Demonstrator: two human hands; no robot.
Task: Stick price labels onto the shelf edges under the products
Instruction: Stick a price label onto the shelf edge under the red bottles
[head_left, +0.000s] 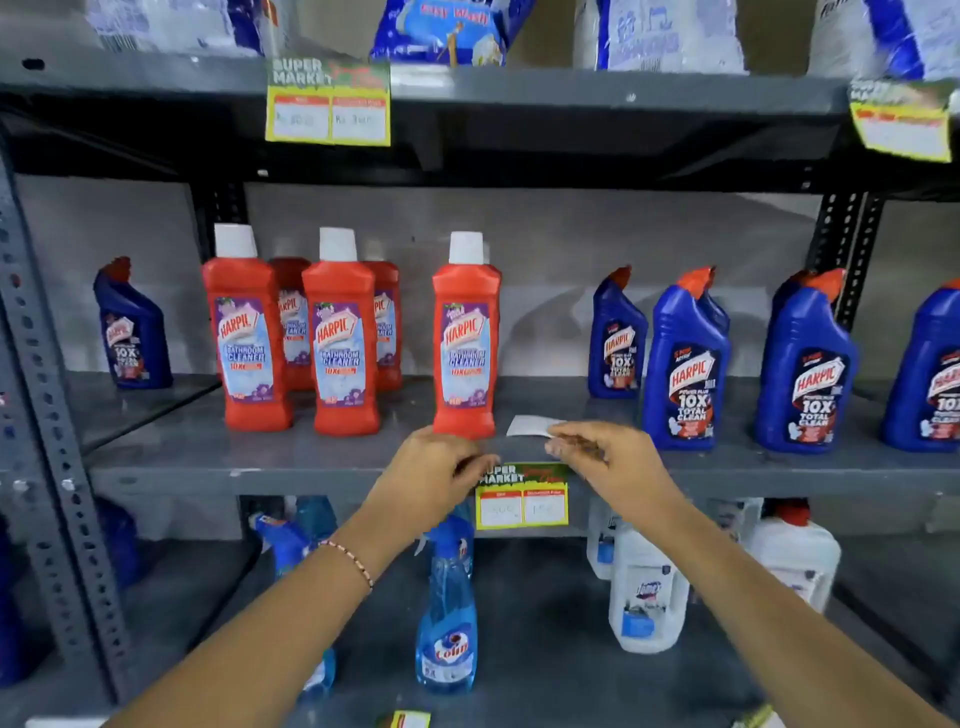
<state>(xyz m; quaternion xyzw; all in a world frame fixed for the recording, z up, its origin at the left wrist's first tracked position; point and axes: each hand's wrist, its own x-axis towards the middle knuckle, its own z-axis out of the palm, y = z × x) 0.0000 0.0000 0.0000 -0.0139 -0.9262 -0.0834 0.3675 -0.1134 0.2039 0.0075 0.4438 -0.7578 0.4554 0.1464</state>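
A green and yellow price label (522, 496) hangs on the front edge of the middle grey shelf (260, 475), below a red Harpic bottle (466, 338). My left hand (441, 470) pinches the label's top left corner. My right hand (597, 454) presses on its top right corner, with a small strip, perhaps tape, under the fingertips. A white slip of paper (530, 426) lies on the shelf just behind my right hand.
Two more red Harpic bottles (340, 338) stand to the left and blue Harpic bottles (685, 364) to the right. Labels (328, 104) hang on the upper shelf edge. Blue spray bottles (447, 623) and white jugs (647, 592) fill the lower shelf.
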